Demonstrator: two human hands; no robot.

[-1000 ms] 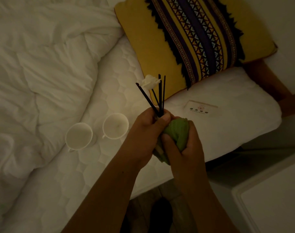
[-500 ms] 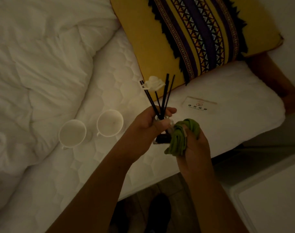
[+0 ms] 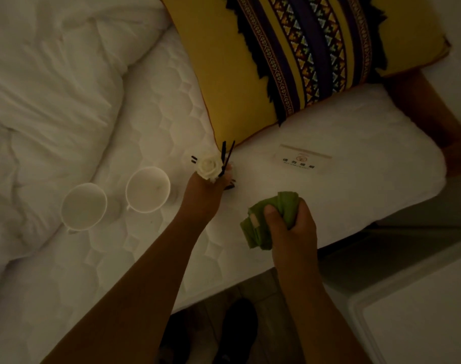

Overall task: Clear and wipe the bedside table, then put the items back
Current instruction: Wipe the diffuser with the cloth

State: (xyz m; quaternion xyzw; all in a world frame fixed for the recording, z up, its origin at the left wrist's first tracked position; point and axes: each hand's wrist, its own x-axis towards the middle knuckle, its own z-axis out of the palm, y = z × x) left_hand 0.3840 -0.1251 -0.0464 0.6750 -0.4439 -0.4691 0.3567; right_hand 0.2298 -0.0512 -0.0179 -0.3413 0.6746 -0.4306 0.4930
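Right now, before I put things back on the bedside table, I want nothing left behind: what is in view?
cups: two, white, side by side on the mattress
reed diffuser: one, dark sticks and a white rose, low over the mattress, right of the cups
cloth: one, green, bunched up
cushion: one, yellow with patterned stripes, top of the bed
card: one, pale, printed, on white bedding below the cushion
duvet: one, white, crumpled, left
mattress: one, white, quilted
table: one, white, bottom right corner
left hand: grips the reed diffuser
right hand: grips the cloth
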